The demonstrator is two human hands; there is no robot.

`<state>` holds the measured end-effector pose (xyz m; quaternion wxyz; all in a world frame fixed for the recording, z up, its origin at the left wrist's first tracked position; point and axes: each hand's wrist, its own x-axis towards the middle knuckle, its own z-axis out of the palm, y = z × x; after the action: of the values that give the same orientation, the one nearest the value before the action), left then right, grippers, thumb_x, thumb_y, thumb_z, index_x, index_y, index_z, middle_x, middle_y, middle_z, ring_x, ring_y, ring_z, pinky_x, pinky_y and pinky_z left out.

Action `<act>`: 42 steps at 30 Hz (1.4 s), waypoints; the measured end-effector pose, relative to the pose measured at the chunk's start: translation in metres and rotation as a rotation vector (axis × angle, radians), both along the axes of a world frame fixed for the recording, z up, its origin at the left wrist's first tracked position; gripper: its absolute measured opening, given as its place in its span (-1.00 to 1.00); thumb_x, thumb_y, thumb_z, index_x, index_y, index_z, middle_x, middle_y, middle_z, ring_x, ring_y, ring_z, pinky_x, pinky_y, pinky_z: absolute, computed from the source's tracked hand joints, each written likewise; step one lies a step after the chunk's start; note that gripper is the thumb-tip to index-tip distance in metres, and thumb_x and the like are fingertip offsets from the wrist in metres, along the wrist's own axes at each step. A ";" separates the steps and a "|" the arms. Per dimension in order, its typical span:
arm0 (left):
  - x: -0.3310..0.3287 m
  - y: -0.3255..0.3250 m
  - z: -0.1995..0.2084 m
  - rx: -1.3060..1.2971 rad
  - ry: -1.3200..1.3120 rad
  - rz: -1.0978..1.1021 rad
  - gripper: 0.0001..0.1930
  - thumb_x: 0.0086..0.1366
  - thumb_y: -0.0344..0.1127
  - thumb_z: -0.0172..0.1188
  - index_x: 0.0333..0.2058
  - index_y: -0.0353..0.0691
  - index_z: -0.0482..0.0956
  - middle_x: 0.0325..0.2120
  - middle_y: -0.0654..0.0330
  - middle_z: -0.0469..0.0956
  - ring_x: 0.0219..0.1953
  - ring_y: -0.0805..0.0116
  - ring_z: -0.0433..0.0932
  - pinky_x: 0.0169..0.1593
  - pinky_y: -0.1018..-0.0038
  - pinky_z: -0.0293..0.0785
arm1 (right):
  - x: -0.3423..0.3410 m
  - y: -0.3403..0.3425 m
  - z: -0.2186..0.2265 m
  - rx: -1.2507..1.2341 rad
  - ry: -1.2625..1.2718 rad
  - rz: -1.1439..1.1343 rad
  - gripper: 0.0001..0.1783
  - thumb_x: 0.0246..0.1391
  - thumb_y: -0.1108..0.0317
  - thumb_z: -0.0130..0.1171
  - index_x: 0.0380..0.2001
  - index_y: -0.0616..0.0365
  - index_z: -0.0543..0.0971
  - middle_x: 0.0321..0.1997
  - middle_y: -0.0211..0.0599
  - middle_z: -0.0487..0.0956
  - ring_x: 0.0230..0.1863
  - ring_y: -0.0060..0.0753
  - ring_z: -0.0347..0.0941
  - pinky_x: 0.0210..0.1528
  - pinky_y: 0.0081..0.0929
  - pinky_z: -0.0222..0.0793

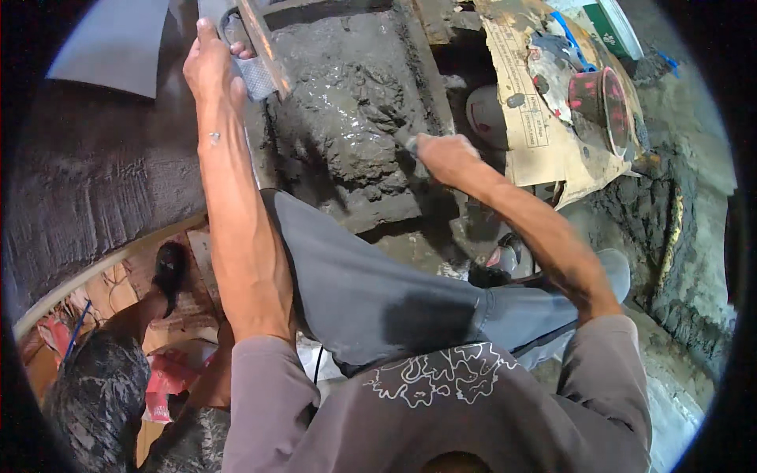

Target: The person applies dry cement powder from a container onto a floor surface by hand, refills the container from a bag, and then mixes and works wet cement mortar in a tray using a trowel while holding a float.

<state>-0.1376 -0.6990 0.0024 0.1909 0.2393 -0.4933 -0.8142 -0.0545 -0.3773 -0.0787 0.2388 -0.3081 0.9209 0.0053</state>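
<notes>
My left hand [213, 67] is closed round a flat tool at the upper left, which looks like a plastering float [259, 43] with a wooden strip and a grey textured part. Some of its fingers are hidden behind the tool. My right hand [449, 158] grips the short grey handle [407, 140] of a hand tool that looks like a trowel. Its blade is hidden in or behind the wet mortar [339, 102]. The dark grey mortar lies heaped and glistening in a rectangular trough [428, 67] in front of my knees.
Right of the trough, a torn paper sack [524, 126] bears a pink-stained tub [587, 106]; a green-and-white bucket [617, 30] stands beyond. A mortar-coated surface [102, 189] lies left, under a grey sheet [114, 47]. Another person's leg [102, 386] is at lower left.
</notes>
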 end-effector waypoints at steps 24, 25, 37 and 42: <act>0.019 -0.001 0.016 -0.015 0.029 -0.125 -0.62 0.38 -0.12 0.01 -0.14 -0.41 0.33 -0.47 0.13 0.35 -0.52 0.46 0.27 -0.53 0.52 0.33 | 0.032 0.038 -0.058 -0.062 -0.009 0.133 -0.73 0.19 0.21 -0.08 -0.30 0.25 0.34 -0.40 0.00 0.52 -0.42 0.08 0.53 -0.43 -0.09 0.46; 0.017 -0.004 0.012 -0.010 0.029 -0.129 -0.62 0.38 -0.12 0.01 -0.14 -0.41 0.33 -0.47 0.13 0.35 -0.52 0.46 0.27 -0.53 0.52 0.33 | 0.032 0.040 -0.059 -0.043 0.013 0.113 -0.74 0.20 0.22 -0.09 -0.27 0.24 0.33 -0.38 -0.03 0.51 -0.42 0.06 0.54 -0.43 -0.11 0.46; 0.052 0.044 0.051 0.027 0.104 -0.096 -0.67 0.39 -0.06 -0.04 -0.35 -0.22 0.45 -0.68 0.36 0.30 -0.70 0.59 0.23 -0.67 0.66 0.17 | 0.020 0.045 -0.054 -0.146 0.156 0.085 -0.59 0.17 0.00 -0.01 -0.30 0.20 0.36 -0.41 0.02 0.50 -0.45 0.07 0.53 -0.43 -0.07 0.43; 0.048 0.044 0.049 -0.077 0.157 -0.091 -0.67 0.37 -0.05 0.00 -0.33 -0.24 0.47 -0.67 0.37 0.31 -0.70 0.59 0.23 -0.67 0.65 0.18 | 0.010 0.043 -0.051 -0.190 0.174 0.073 -0.58 0.13 0.01 0.07 -0.38 0.21 0.36 -0.50 0.01 0.50 -0.49 0.12 0.51 -0.48 -0.08 0.41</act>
<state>-0.0897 -0.6555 0.0513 0.2006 0.1445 -0.5183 -0.8187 -0.0447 -0.3338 -0.1294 0.1275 -0.3610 0.9226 -0.0464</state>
